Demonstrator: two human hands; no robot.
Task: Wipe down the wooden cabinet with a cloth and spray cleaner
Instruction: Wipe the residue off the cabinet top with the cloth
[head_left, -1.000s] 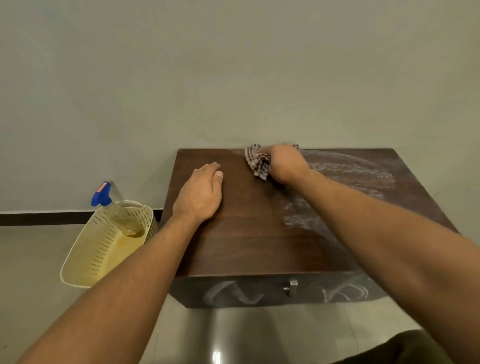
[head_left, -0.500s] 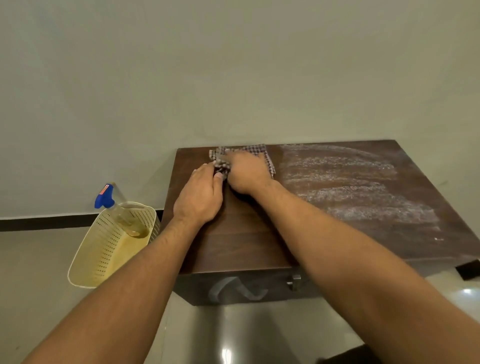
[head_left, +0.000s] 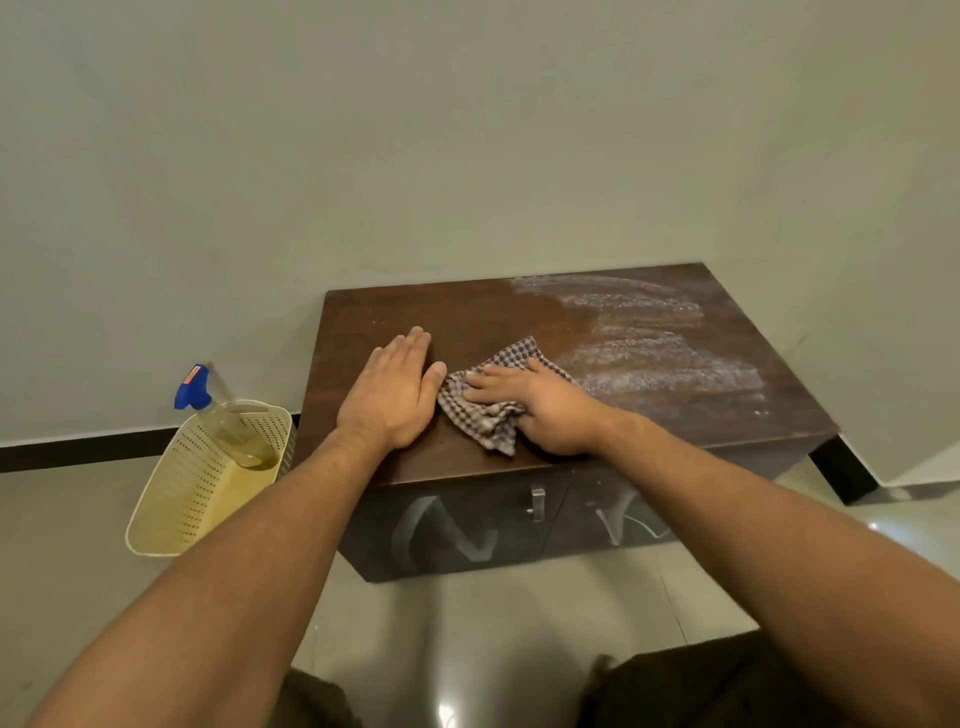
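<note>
While the brown checked cloth (head_left: 485, 410) lies bunched near the front of the dark wooden cabinet (head_left: 644, 415), the right hand (head_left: 540, 410) presses flat on it, fingers spread. Just beside it, the left hand (head_left: 392, 392) rests flat and holds nothing. White streaks (head_left: 649, 343) cover the top's right part. On the floor, a cream plastic basket (head_left: 187, 493) holds a blue-topped spray bottle (head_left: 218, 410)

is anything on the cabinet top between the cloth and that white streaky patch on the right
Nothing visible. The right hand presses the cloth flat on the cabinet top, and the white residue starts just to its right with only bare wood between. The left hand rests on the opposite side.
</note>
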